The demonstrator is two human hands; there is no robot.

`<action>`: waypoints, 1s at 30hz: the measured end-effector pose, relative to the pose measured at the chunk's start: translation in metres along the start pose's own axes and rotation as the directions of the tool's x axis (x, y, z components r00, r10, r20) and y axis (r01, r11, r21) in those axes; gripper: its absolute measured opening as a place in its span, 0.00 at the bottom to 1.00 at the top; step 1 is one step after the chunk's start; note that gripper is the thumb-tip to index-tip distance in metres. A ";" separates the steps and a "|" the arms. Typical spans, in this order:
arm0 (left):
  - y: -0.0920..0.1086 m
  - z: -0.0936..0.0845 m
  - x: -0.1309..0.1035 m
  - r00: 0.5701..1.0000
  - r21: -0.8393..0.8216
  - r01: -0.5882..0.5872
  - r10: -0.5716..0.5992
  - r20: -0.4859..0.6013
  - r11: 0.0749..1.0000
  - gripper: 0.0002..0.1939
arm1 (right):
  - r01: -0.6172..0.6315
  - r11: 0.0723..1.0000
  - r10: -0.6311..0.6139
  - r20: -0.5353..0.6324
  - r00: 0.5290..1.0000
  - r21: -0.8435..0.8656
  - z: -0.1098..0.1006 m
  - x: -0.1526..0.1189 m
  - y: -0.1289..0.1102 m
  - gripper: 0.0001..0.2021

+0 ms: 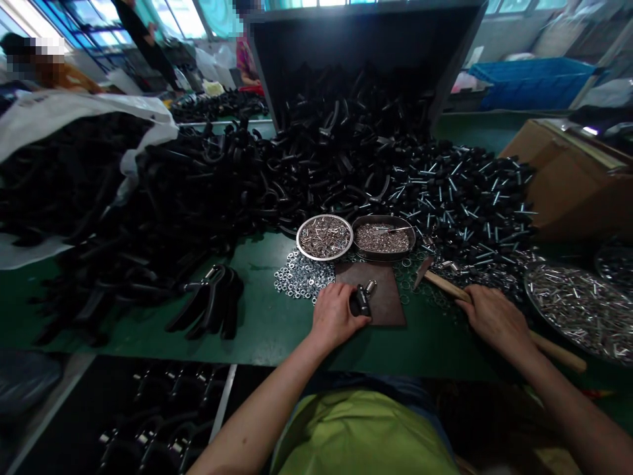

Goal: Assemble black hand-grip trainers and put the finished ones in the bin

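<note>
My left hand (338, 313) is closed around a black plastic part (362, 302) with a metal spring at its top, held over a brown metal plate (390, 305). To the right, my right hand (496, 320) has its fingers round the wooden handle of a hammer (448, 286); the hammer's head lies near the plate's upper right corner. Beyond the plate are a round dish of metal pins (325, 237) and an oval tin of small metal pieces (384, 239). Shiny nuts (302, 276) are scattered left of the plate.
Finished-looking black clamps (217, 300) stand left on the green table (267, 330). Black handles (341, 158) are heaped behind, with black-headed bolts (459, 198) at the right. A large bowl of pins (583, 307) and a cardboard box (558, 175) flank my right arm. People are in the background.
</note>
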State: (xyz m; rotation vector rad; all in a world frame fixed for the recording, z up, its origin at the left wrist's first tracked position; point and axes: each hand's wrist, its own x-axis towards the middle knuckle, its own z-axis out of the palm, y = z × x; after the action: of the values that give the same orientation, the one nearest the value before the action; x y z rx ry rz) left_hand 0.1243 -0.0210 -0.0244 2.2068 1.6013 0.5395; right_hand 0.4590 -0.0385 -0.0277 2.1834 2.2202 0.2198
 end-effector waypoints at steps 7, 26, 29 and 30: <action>0.000 0.001 0.000 1.000 0.016 0.003 -0.003 -0.018 1.000 0.29 | 0.060 0.837 -0.023 -0.073 0.997 0.544 -0.068 0.001 -0.061 0.19; 0.001 0.002 0.001 0.999 -0.011 0.024 -0.024 -0.022 1.000 0.29 | 0.193 0.910 -0.202 -0.013 0.979 0.366 -0.031 -0.017 -0.088 0.20; 0.002 0.000 0.002 0.998 -0.071 0.044 -0.046 -0.035 0.997 0.29 | 0.107 0.980 -0.089 -0.114 0.990 0.169 -0.019 -0.016 -0.055 0.21; 0.002 -0.002 0.002 0.996 -0.114 0.070 -0.075 -0.041 0.991 0.29 | 0.084 0.992 -0.069 -0.146 0.987 0.097 -0.017 -0.015 -0.043 0.22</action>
State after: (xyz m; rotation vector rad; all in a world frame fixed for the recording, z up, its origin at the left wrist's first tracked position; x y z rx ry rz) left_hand 0.1254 -0.0197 -0.0221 2.0599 1.6253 0.6472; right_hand 0.4147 -0.0549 -0.0175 2.1919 2.4381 0.2746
